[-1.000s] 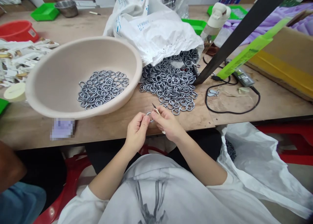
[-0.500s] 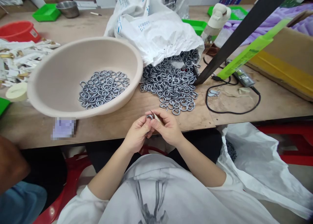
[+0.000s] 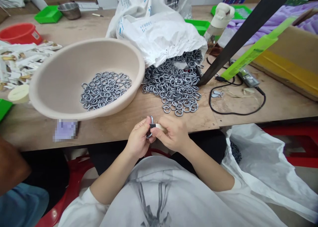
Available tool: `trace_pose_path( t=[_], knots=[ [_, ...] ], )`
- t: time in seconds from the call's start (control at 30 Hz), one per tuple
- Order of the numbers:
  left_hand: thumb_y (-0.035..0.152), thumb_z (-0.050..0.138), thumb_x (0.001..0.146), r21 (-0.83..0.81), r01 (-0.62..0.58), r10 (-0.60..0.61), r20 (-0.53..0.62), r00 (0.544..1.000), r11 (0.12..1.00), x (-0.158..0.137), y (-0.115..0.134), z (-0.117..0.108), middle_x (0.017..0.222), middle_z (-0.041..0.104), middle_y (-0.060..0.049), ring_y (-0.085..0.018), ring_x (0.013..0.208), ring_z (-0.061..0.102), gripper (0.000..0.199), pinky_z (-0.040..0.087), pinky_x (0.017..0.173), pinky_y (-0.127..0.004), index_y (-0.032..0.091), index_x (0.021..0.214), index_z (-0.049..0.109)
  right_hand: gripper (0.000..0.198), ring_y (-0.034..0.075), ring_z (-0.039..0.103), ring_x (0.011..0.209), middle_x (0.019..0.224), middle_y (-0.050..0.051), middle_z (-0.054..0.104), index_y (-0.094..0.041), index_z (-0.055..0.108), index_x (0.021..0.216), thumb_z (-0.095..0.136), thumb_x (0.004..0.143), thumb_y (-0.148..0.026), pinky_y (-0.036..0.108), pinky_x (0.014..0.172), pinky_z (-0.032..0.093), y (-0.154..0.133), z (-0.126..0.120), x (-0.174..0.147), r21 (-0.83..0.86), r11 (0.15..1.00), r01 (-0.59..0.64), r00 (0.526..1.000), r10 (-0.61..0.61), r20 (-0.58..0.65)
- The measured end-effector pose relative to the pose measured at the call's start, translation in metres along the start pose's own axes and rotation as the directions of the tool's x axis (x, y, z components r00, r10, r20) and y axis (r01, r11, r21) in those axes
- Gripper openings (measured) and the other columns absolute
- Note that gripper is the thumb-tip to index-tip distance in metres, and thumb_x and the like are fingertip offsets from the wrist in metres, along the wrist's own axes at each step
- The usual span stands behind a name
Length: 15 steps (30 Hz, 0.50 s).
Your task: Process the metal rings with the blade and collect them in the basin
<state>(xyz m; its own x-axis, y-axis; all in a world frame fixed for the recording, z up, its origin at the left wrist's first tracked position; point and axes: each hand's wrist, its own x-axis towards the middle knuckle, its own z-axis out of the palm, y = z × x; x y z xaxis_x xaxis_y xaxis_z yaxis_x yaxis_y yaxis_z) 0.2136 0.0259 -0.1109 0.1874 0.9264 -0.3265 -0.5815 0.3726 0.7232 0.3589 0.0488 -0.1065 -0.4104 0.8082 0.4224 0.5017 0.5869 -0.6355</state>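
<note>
My left hand (image 3: 137, 138) pinches a grey ring (image 3: 151, 119) between thumb and fingers, and the ring stands on edge. Closed around the pale handle of a small knife (image 3: 160, 127) is my right hand (image 3: 176, 133); the short dark blade meets the ring or lies right beside it. Both hands are just off the table's front edge, above my lap. Beyond them a heap of similar rings (image 3: 174, 84) spills from a white sack (image 3: 164, 35). A large beige basin (image 3: 57, 94) to the left holds many more rings.
A black bar (image 3: 238, 38) and a bright green strip (image 3: 255, 51) slant over the table at right, near a black cable (image 3: 233, 114). White pieces (image 3: 20, 61) lie at far left. An open white bag (image 3: 260, 160) hangs right of my lap. Another person's arm (image 3: 12, 167) shows at left.
My right hand has shifted slightly right and down, its fingers now curled round the knife handle. The ring has turned on edge, and the blade now points left towards it.
</note>
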Motion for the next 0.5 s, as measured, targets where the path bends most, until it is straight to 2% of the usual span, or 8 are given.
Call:
trace_pose_path(
  t=[0.1, 0.23, 0.33, 0.43, 0.5],
  knots=[
    [0.054, 0.077, 0.076, 0.016, 0.020, -0.020, -0.015, 1.000, 1.000, 0.001, 0.000, 0.001, 0.054, 0.043, 0.005, -0.004, 0.045, 0.032, 0.049, 0.026, 0.041, -0.016, 0.017, 0.066, 0.046, 0.047, 0.013, 0.040, 0.060, 0.062, 0.000, 0.047, -0.021, 0.046, 0.063, 0.046, 0.097, -0.054, 0.030, 0.059, 0.027, -0.002, 0.000, -0.001, -0.033, 0.999, 0.015, 1.000, -0.015, -0.003],
    [0.049, 0.076, 0.078, 0.042, 0.005, -0.005, 0.012, 1.000, 0.999, 0.000, 0.001, -0.001, 0.053, 0.041, 0.005, -0.004, 0.045, 0.031, 0.046, 0.025, 0.043, -0.017, 0.016, 0.065, 0.047, 0.048, 0.012, 0.039, 0.056, 0.058, -0.002, 0.043, -0.021, 0.042, 0.061, 0.048, 0.097, -0.052, 0.029, 0.057, 0.025, 0.006, 0.002, 0.002, 0.065, 0.998, -0.008, 0.999, 0.005, 0.043],
    [0.051, 0.072, 0.083, 0.118, -0.007, -0.009, 0.132, 0.991, 0.993, -0.005, 0.001, -0.002, 0.052, 0.043, 0.003, -0.005, 0.046, 0.033, 0.049, 0.024, 0.045, -0.019, 0.015, 0.059, 0.049, 0.051, 0.012, 0.042, 0.056, 0.057, -0.002, 0.043, -0.020, 0.043, 0.061, 0.043, 0.100, -0.054, 0.028, 0.057, 0.026, 0.025, -0.001, 0.009, 0.078, 0.982, -0.171, 0.985, 0.172, -0.011],
    [0.051, 0.069, 0.085, 0.185, 0.047, -0.087, 0.212, 0.973, 0.982, -0.011, 0.002, -0.003, 0.052, 0.043, 0.001, -0.005, 0.047, 0.033, 0.051, 0.022, 0.045, -0.020, 0.014, 0.055, 0.049, 0.045, 0.015, 0.050, 0.063, 0.068, 0.001, 0.057, -0.020, 0.057, 0.071, 0.046, 0.099, -0.053, 0.029, 0.059, 0.027, 0.044, -0.006, 0.019, -0.140, 0.925, -0.353, 0.935, 0.342, -0.096],
    [0.051, 0.071, 0.083, 0.166, 0.070, -0.097, 0.157, 0.983, 0.984, -0.011, 0.004, -0.006, 0.053, 0.045, 0.001, -0.005, 0.045, 0.034, 0.049, 0.021, 0.044, -0.020, 0.013, 0.057, 0.051, 0.032, 0.019, 0.057, 0.073, 0.088, 0.005, 0.066, -0.020, 0.067, 0.090, 0.058, 0.095, -0.050, 0.030, 0.060, 0.026, 0.051, -0.008, 0.024, -0.361, 0.858, -0.367, 0.928, 0.365, -0.075]
  ],
)
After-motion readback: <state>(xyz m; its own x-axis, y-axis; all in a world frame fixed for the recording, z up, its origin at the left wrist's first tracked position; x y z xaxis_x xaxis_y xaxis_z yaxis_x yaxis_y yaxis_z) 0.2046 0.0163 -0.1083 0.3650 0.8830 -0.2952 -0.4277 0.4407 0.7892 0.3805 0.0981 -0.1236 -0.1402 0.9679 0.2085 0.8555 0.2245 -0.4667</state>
